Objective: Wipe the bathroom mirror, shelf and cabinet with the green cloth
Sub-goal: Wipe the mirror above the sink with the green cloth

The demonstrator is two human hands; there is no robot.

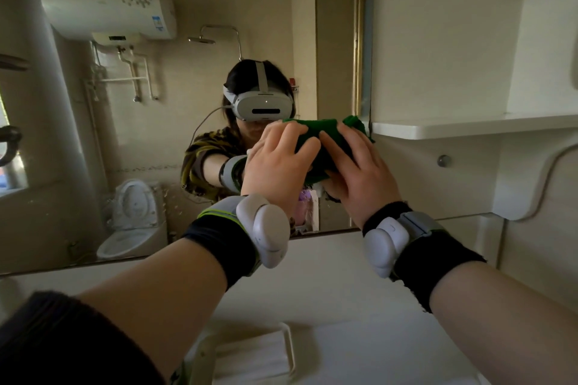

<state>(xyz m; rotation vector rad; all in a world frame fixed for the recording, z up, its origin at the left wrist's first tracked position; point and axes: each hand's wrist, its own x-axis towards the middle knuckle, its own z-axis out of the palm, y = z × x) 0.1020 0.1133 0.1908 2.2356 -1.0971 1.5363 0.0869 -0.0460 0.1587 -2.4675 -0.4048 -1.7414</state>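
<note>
Both hands are raised to the mirror [150, 141], at its right side, and the green cloth [325, 134] lies under them against the glass, just left of the white shelf [469, 126]. The left hand [278, 162] rests on the cloth's left end with its fingers spread and nearly straight. The right hand [356, 166] lies flat over the right part, fingers extended upward. A corner of cloth sticks out past the right fingers towards the shelf edge. We cannot tell whether either thumb hooks under the cloth. The white cabinet [438, 40] rises above the shelf, to the right. Each wrist carries a white tracker on a dark band, left [266, 234] and right [384, 244]. The pale bench [312, 291] runs below the mirror, nearer to us. In the reflection we note a water heater [106, 9], a shower head [201, 40] and a toilet [131, 222].
</note>
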